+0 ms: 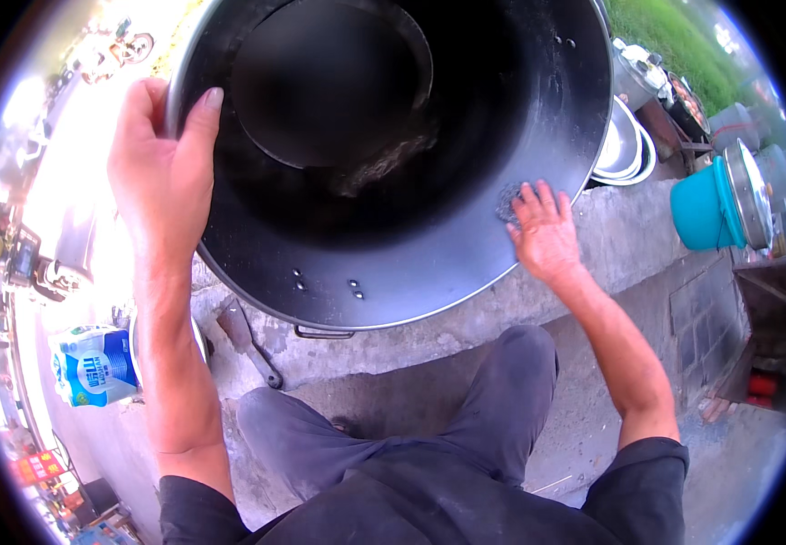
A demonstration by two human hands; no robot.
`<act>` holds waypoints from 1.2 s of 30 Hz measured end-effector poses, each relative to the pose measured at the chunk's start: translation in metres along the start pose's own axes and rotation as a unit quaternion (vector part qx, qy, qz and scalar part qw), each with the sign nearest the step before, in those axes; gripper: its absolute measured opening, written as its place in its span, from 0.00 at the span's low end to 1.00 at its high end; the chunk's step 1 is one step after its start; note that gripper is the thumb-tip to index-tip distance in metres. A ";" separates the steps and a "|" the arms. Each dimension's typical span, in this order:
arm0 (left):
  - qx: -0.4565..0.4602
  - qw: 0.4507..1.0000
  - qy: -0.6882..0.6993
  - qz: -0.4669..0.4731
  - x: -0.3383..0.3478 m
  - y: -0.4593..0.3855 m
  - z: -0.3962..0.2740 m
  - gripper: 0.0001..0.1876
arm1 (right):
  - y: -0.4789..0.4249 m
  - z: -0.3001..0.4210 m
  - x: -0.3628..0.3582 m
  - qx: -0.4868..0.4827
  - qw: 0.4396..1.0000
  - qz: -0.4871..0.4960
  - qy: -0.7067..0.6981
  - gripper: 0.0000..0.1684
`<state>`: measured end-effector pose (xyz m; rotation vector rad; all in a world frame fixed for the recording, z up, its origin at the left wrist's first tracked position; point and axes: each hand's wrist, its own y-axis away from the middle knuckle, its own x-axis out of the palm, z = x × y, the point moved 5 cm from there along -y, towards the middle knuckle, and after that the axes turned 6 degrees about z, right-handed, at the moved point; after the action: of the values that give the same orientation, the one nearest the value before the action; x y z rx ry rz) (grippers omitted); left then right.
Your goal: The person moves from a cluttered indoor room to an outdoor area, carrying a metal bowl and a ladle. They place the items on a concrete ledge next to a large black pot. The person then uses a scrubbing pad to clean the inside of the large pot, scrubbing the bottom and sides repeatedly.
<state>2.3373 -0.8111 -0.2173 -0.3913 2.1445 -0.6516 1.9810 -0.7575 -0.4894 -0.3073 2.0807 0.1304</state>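
A very large dark metal pot (393, 279) is tilted with its mouth towards me, its rim bright and rivets showing on the inner wall. My left hand (165, 157) grips the rim at the left, thumb inside and fingers behind it. At the lower right, my right hand (546, 231) presses a steel wool scourer (509, 202) against the inside wall near the rim. Some liquid seems to lie in the dark interior, by a round edge. Below the pot, a handle (323, 332) sticks out from its outside.
A cleaver-like tool (250, 347) lies on the concrete ledge (434, 340). At the left stands a plastic-wrapped pack (96, 366). To the right are nested white basins (621, 153), a teal bucket (706, 208) with a metal lid, and a metal grate (706, 327) in the ground.
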 end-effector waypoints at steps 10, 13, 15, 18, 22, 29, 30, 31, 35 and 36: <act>-0.009 0.999 -0.025 0.019 0.013 -0.007 0.005 0.11 | -0.062 0.151 -0.023 -0.066 0.912 0.188 -0.359 0.28; 0.011 1.000 0.006 0.013 0.016 -0.011 0.001 0.11 | -0.079 0.048 0.043 -0.037 0.996 0.083 -0.004 0.26; 0.021 1.000 0.013 0.018 0.015 -0.011 0.001 0.12 | -0.087 0.050 0.020 0.021 0.994 0.097 -0.054 0.25; 0.041 0.998 0.037 0.012 0.024 -0.015 -0.009 0.12 | -0.089 0.171 -0.059 0.047 0.815 0.152 -0.557 0.24; -0.013 0.999 -0.027 0.012 0.022 -0.010 0.001 0.12 | -0.079 0.187 -0.092 -0.039 0.760 -0.002 -0.649 0.27; 0.028 0.997 0.065 0.008 0.018 -0.004 -0.004 0.11 | -0.059 0.013 0.019 0.038 0.992 0.015 -0.119 0.23; 0.041 0.997 0.068 -0.004 0.021 -0.005 -0.005 0.10 | -0.056 0.046 0.036 0.032 0.993 0.039 -0.111 0.22; 0.034 0.998 0.053 -0.003 0.020 -0.004 -0.003 0.10 | -0.065 0.105 0.012 -0.064 0.929 0.125 -0.343 0.25; 0.027 0.999 0.045 -0.003 0.031 -0.005 -0.014 0.12 | -0.084 0.184 -0.166 -0.004 0.510 0.032 -0.859 0.35; 0.016 1.000 0.026 -0.005 0.027 -0.005 -0.012 0.12 | -0.084 0.189 -0.178 0.001 0.542 0.017 -0.840 0.33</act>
<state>2.3116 -0.8242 -0.2250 -0.3707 2.1805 -0.7084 2.2464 -0.7682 -0.4287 -0.0177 0.1036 0.2881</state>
